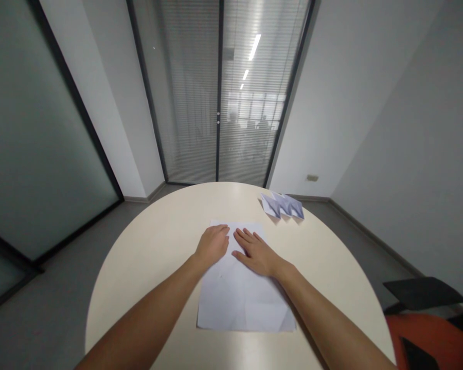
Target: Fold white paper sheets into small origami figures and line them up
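White paper sheets (235, 303) lie flat on the round table, with faint creases near the lower edge. My left hand (213, 243) rests on the upper left part of the paper, its fingers curled in and facing right. Whether it grips anything cannot be made out, since the fingertips are tucked under. My right hand (256, 254) lies flat on the upper right part, palm down, with fingers stretched out and thumb apart. A small gap of bare paper separates the two hands.
Folded paper with a zigzag shape (282, 205) stands near the far right edge of the cream table (150, 252). A red and black chair (428, 334) is at the lower right. Beyond the table are a glass partition with blinds (193, 103) and white walls.
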The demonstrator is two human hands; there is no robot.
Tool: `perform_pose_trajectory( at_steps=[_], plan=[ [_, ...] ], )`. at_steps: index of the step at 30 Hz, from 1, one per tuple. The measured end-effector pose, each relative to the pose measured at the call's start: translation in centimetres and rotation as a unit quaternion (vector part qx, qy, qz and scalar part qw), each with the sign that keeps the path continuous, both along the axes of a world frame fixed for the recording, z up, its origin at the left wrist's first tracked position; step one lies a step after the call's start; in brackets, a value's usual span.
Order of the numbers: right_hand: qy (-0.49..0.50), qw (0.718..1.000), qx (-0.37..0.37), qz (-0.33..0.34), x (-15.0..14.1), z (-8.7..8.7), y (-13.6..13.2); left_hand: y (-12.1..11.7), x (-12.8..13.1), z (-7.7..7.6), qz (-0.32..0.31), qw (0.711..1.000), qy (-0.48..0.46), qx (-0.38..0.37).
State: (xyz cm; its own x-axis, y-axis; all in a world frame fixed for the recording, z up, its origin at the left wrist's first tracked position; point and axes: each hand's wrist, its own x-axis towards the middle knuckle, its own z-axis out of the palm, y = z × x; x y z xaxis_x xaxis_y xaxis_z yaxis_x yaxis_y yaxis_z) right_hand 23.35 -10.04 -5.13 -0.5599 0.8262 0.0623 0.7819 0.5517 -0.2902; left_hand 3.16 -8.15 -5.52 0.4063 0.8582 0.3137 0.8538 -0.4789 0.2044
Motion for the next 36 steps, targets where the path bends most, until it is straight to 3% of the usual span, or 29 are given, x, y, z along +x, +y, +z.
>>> perform_pose_trajectory(
  at_steps=[5,10,16,19,22,26,31,36],
  plan=[
    [-0.010,1.000,-0.002,-0.027,0.5,-0.2,0.5,-1.3,0.9,-0.3,-0.042,0.999,0.021,-0.020],
    [-0.029,0.999,-0.002,-0.038,1.0,-0.4,1.1,-1.6,1.1,-1.0,-0.011,0.994,0.072,-0.076],
    [-0.049,0.987,0.005,-0.156,2.5,-0.4,1.9,-1.4,0.9,-0.8,0.015,0.992,0.080,-0.093],
    [-0.043,0.982,0.035,-0.180,2.9,-0.1,2.0,-2.0,0.8,-0.5,0.004,0.992,0.082,-0.100],
    [-0.003,0.993,0.043,-0.106,2.3,0.0,1.8,-2.9,0.9,-0.2,-0.044,0.990,0.084,-0.102],
    [0.041,0.999,0.002,-0.003,1.1,-0.3,1.4,-4.0,1.4,0.0,-0.102,0.988,0.070,-0.092],
    [0.036,0.999,-0.025,-0.017,1.3,-0.6,1.7,-3.9,1.8,-0.1,-0.086,0.991,0.049,-0.087],
    [0.016,1.000,-0.009,0.006,1.8,-0.7,1.7,-2.3,1.7,-0.3,-0.027,0.997,0.039,-0.058]
  ],
)
